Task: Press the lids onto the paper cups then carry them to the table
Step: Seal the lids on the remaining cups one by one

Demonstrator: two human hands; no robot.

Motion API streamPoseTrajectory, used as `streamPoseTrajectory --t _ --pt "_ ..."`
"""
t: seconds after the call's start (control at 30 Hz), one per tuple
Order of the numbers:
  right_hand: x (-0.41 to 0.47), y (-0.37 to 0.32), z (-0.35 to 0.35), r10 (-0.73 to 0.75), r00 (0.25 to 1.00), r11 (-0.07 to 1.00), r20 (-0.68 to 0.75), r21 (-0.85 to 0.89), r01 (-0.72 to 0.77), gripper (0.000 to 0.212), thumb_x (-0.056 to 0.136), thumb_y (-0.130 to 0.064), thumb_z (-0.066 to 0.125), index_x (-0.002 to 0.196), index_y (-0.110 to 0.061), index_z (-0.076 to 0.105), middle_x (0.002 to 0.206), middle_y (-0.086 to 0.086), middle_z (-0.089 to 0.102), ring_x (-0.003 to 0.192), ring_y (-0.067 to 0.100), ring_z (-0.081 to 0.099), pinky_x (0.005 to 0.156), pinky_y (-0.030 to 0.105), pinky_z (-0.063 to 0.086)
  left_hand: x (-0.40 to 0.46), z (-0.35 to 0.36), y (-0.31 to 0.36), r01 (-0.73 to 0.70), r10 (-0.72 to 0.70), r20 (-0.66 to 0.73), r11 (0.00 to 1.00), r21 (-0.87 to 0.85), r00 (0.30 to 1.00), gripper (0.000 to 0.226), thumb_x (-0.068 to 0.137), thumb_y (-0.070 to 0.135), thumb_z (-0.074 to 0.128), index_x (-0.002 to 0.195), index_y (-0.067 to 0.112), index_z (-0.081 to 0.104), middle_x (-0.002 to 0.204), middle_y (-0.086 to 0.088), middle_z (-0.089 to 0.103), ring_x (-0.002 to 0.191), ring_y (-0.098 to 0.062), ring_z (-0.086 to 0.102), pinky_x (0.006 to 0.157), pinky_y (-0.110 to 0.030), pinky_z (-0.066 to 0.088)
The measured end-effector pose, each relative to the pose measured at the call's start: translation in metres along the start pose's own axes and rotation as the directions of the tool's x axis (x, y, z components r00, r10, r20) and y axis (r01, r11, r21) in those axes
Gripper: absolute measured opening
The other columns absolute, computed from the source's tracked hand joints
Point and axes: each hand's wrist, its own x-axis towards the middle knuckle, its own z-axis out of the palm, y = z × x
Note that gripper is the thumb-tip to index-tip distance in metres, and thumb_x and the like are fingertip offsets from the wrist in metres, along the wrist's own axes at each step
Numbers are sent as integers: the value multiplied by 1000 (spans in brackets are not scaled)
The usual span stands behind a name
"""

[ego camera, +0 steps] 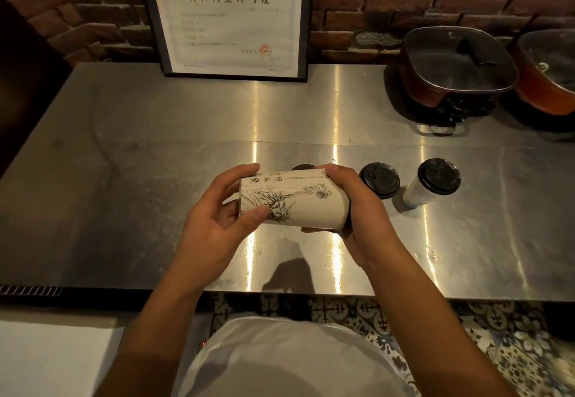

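You've got the paper cup sideways above the bench, left hand gripping its base, right hand wrapped over the lid end. Squeeze too hard and the wall probably buckles, popping the lid. Two lidded cups wait just right.

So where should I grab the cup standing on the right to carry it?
Grab the lidded cup around its white paper side, just under the black lid, coming in from its right, where the steel counter is bare. It stands upright, and another lidded cup sits close on its left, so fingers fit better from the right. Lifting by the lid alone might pop it off.
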Motion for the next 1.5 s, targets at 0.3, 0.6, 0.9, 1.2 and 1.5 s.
streamPoseTrajectory --t 0.3,0.6,0.9,1.2,1.5 --pt "-7 17 -1 -631 744 628 218 -419 656 53 83 -38 64 131 -17 57 128 7 62 117 25 63 95 46 56 8 9 -4 322 -317 -88 945 62 945 64 94 65 36 123 14 61 85 -23 74 57 -38 71 47 -33 58" --pt "9 -2 -6 -33 998 996 49 -86 37 53 75 -49 65 119 -20 69 108 13 72 91 28 68 67 39 54 4 0 -3 12 -15 31 996 87 999 49 81 25 77 126 31 59 116 17 71 105 -9 71 81 -19 57" --pt "3 7 -11 -667 704 610 246 -362 705 52 83 -37 66 132 -20 56 118 6 61 106 28 64 80 43 60 10 9 -4 262 -264 8 959 108 964 48 102 57 33 127 22 55 96 -19 68 54 -37 66 45 -37 57" --pt "8 -9 -5 -193 975 965 114 -159 209 36 81 -45 62 114 -31 68 113 6 72 95 20 67 61 26 49 13 8 2 71 -78 62 993 99 995 45 85 28 78 123 33 56 110 20 67 109 -12 69 74 -23 60" --pt "-2 6 3 -598 776 709 203 -318 630 46 83 -41 63 125 -24 59 121 1 63 108 20 64 82 34 59 15 19 2 219 -210 -146 975 43 967 47 102 56 41 114 15 60 84 -13 72 51 -31 66 40 -31 53"
